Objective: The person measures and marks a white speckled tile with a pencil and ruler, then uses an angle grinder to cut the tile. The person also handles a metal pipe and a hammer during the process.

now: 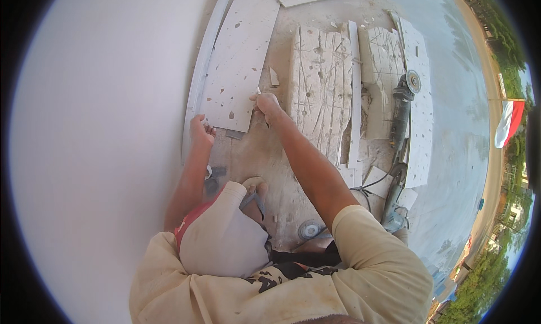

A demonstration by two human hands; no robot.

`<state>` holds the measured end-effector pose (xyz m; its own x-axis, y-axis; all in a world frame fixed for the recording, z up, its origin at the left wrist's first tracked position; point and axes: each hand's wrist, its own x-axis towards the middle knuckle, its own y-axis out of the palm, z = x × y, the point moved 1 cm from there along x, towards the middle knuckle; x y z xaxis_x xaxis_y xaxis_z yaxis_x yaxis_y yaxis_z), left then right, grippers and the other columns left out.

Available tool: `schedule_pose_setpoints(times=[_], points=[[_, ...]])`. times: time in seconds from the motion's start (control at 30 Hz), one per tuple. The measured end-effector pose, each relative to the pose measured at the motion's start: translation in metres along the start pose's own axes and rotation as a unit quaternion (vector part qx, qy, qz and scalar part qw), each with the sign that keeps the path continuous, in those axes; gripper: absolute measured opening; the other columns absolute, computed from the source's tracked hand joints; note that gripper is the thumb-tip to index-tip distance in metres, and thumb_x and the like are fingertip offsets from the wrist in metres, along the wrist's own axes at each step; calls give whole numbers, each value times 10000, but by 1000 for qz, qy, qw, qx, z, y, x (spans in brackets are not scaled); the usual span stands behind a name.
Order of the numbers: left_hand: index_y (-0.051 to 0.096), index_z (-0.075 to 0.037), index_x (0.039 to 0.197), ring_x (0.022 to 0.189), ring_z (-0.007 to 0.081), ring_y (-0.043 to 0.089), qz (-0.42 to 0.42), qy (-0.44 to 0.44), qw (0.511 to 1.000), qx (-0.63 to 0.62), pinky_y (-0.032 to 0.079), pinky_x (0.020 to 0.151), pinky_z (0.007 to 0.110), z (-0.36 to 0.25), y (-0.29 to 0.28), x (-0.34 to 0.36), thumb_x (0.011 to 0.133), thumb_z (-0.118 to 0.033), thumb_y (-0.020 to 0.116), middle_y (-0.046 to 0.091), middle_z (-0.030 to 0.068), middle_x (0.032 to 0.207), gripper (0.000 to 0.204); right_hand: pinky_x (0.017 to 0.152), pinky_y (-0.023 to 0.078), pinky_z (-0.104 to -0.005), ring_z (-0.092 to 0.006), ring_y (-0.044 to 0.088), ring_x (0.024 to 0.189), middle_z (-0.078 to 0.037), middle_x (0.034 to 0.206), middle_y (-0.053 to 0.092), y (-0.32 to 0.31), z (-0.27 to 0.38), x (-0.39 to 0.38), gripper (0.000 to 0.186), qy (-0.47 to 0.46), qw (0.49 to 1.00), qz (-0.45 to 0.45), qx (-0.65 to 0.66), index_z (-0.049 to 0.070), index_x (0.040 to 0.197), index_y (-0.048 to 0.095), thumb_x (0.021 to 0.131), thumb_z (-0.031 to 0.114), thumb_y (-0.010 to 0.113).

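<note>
A long white slab with dark, stone-like speckles (234, 59) lies on the dusty floor in front of me. My left hand (203, 131) is at its near left corner, fingers curled in against the edge. Beside the slab's right edge is my right hand (266, 107), closed, with a small white tip (258, 90) poking out past the fingers. What that tip belongs to is hidden in the grip. Along the slab's left side runs a pale straight strip (198, 87). A small grey piece (235, 134) sits under the slab's near end.
A scored off-white block (320, 87) stands right of my right arm, with a second block (383, 59) beyond it. An angle grinder (401, 107) rests on the right, and another power tool (393, 197) lies nearer with its cable. A white wall (101, 155) rises at left.
</note>
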<state>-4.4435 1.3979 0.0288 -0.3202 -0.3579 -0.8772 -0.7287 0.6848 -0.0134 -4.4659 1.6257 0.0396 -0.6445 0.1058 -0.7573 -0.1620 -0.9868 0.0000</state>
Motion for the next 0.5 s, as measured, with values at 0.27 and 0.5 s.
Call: schedule_pose_setpoints(times=[0.27, 0.5], points=[[549, -94, 1059, 740, 140, 473, 95, 71, 988, 104, 426, 655, 316, 34, 29, -43, 850, -308, 676, 480, 22, 877, 324, 566, 508, -303, -153, 627, 693, -109, 887, 674, -51, 43, -39, 331, -118, 992, 39, -31, -39, 1179, 631, 903, 31, 463], [623, -6, 1178, 878, 195, 614, 223, 364, 746, 511, 507, 746, 371, 70, 58, -92, 816, -374, 723, 648, 83, 975, 526, 635, 532, -282, -139, 639, 760, -109, 966, 697, -204, 156, -115, 356, -217, 975, -40, -8, -16, 1246, 597, 917, 58, 483]])
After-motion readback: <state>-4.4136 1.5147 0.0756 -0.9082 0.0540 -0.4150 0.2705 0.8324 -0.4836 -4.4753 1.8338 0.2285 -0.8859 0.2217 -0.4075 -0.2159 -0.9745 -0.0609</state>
